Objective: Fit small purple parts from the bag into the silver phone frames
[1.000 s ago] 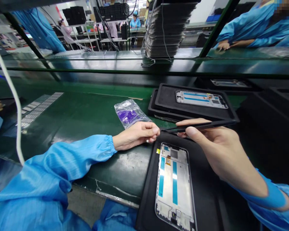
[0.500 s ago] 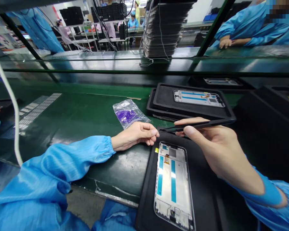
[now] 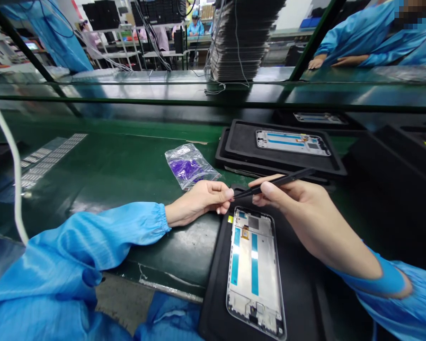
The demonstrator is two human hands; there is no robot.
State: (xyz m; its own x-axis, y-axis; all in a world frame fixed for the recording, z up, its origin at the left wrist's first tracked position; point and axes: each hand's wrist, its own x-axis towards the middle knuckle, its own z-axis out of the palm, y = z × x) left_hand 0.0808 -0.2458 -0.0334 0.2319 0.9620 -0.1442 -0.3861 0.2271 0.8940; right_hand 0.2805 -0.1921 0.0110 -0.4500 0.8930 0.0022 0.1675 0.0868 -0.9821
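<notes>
My right hand pinches black tweezers, their tips pointing left toward my left hand. My left hand rests on the green belt with fingers pinched together at the tweezer tips; what they hold is too small to make out. Just below both hands a phone frame with blue strips lies in a black tray. A clear bag of purple parts lies just beyond my left hand.
Stacked black trays with a second phone frame sit behind the hands. A sheet of small labels lies far left, a white cable hangs left. Another person's blue sleeves lean on the far shelf.
The right hand has tilted the tweezers and brought their tips closer to my left fingertips. The view has shifted slightly; the left hand stays put.
</notes>
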